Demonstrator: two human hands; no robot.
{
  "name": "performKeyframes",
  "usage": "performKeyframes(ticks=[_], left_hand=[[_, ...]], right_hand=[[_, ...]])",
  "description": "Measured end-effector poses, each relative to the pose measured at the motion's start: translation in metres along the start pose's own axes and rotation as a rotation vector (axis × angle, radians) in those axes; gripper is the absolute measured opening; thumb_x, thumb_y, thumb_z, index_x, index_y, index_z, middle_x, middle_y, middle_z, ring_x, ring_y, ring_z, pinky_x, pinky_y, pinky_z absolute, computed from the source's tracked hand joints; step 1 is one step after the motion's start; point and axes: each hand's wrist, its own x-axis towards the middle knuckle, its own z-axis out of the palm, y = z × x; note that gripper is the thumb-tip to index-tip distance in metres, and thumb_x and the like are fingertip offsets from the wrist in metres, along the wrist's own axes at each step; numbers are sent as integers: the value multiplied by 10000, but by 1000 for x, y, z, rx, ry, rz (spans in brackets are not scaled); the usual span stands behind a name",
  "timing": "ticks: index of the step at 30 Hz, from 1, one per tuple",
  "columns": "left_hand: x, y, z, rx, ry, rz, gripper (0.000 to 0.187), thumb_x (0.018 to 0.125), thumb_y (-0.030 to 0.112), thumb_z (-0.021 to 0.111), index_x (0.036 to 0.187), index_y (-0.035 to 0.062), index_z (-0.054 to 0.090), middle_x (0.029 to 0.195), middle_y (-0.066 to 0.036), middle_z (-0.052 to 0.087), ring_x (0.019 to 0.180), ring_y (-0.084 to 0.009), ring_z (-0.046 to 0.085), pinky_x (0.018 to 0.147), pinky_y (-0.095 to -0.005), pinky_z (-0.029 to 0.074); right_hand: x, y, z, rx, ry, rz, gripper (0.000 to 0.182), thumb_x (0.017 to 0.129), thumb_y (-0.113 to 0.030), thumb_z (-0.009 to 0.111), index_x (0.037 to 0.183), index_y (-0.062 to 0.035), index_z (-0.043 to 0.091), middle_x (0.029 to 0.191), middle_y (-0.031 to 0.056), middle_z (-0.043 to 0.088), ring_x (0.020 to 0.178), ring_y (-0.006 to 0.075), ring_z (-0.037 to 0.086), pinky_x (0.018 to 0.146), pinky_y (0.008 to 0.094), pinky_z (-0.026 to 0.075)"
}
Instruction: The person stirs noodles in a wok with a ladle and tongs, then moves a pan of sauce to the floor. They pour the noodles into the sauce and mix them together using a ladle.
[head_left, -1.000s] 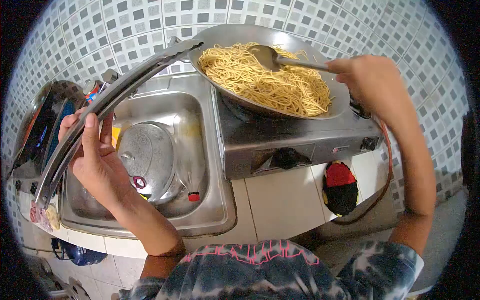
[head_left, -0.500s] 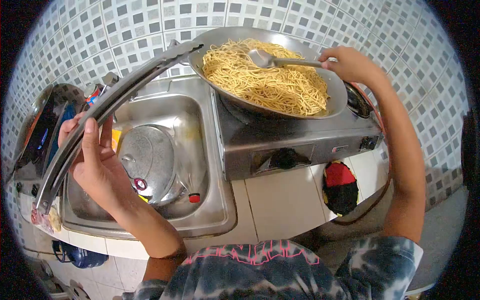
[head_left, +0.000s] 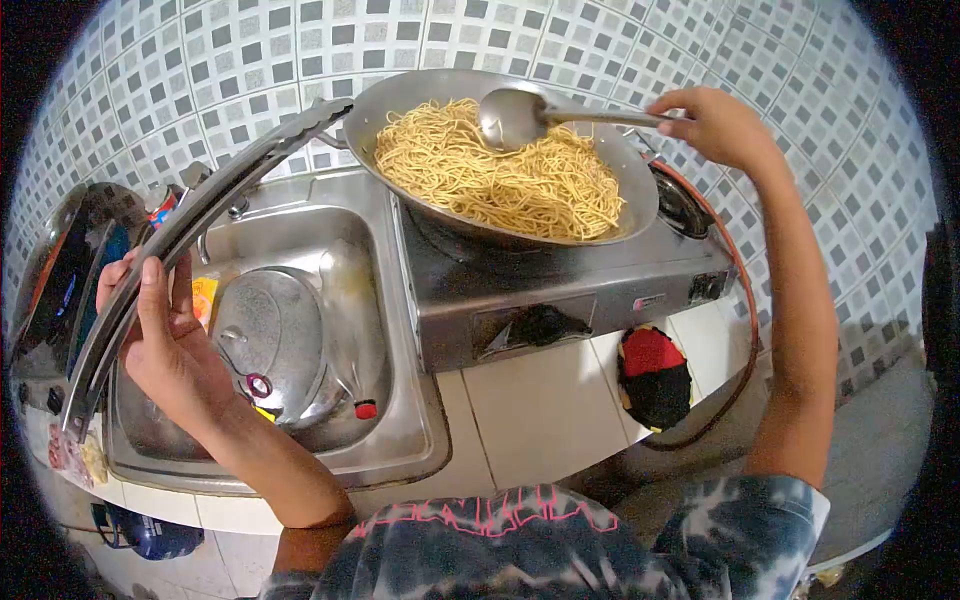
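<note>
While the left hand (head_left: 160, 345) grips long metal tongs (head_left: 190, 225) whose far end meets the wok (head_left: 400, 100) rim, probably clamping it, the right hand (head_left: 715, 125) has its fingers closed on a ladle (head_left: 515, 118) above the noodles (head_left: 500, 175). Below, a pot lid (head_left: 270, 340) lies in the sink (head_left: 400, 440).

A white-tiled table (head_left: 540, 400) carries a steel gas stove (head_left: 560, 290), with a wok (head_left: 400, 100) of noodles on top, beside a sunken steel sink (head_left: 400, 440) in which a pot lid (head_left: 270, 345) lies.
</note>
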Motion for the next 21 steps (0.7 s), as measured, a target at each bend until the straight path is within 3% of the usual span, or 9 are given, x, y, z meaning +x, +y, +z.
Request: performKeyframes(ticks=[4, 10, 13, 17, 21], left_hand=[[0, -5, 1, -15, -38, 16, 230, 750, 22, 553, 961, 4, 464, 935, -96, 508, 879, -197, 535, 799, -337, 452], [-1, -8, 3, -13, -60, 3, 227, 749, 21, 554, 958, 4, 467, 934, -99, 510, 865, -188, 536, 782, -325, 454], [-4, -6, 6, -10, -56, -3, 227, 749, 22, 554, 959, 7, 469, 933, -99, 510, 861, -183, 536, 774, -318, 456], [-3, -4, 6, -15, -42, -2, 223, 752, 24, 550, 961, 11, 471, 940, -100, 507, 864, -183, 535, 770, -312, 459], [-2, -1, 3, -6, -29, 36, 221, 757, 21, 541, 966, 14, 471, 950, -104, 504, 868, -184, 533, 781, -311, 458]], right_hand=[[-14, 26, -13, -250, 165, 40, 217, 740, -266, 548, 925, -165, 596, 843, 98, 599, 770, 250, 577, 647, 366, 458], [-27, 12, -11, -448, -19, 199, 194, 734, -236, 537, 902, -169, 608, 856, 91, 598, 795, 268, 572, 670, 382, 454], [-11, 13, 9, -333, -136, 154, 190, 731, -224, 546, 892, -148, 613, 862, 87, 596, 808, 262, 557, 687, 363, 439], [24, 26, 45, 106, -227, 71, 212, 716, -201, 564, 872, -64, 608, 647, 84, 586, 545, 172, 562, 509, 297, 446], [38, 14, 69, 381, -226, 140, 217, 731, -210, 561, 864, -45, 605, 582, 61, 552, 469, 123, 511, 449, 266, 419]])
